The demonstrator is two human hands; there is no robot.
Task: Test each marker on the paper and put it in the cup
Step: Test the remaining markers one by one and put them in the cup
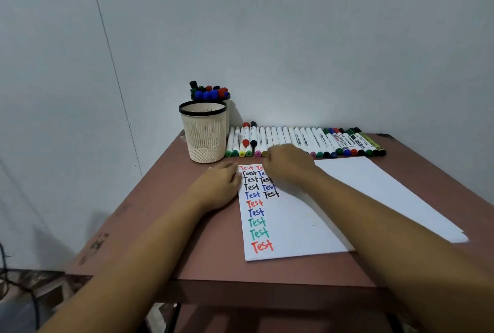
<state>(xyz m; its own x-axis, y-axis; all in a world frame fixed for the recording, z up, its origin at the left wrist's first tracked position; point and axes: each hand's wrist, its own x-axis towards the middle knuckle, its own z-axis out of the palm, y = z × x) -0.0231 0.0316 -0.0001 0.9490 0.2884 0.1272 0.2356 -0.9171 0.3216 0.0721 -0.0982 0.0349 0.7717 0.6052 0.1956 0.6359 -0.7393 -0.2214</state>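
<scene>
A white paper (288, 228) lies on the table with "Test" written on it several times in red, black, blue and green. My left hand (217, 185) rests flat on the table, touching the paper's left edge. My right hand (290, 164) hovers over the top of the paper with its fingers curled downward, just in front of a long row of markers (307, 140) lying along the wall. Whether it holds a marker is hidden by the back of the hand. A cream mesh cup (204, 135) with a black rim stands to the left of the row.
Behind the cream cup stands a second cup (227, 104), filled with capped markers (209, 91). Another blank white sheet (387, 193) lies to the right, partly under my right forearm. The brown table (171, 199) is pushed against the wall, and its front edge is near me.
</scene>
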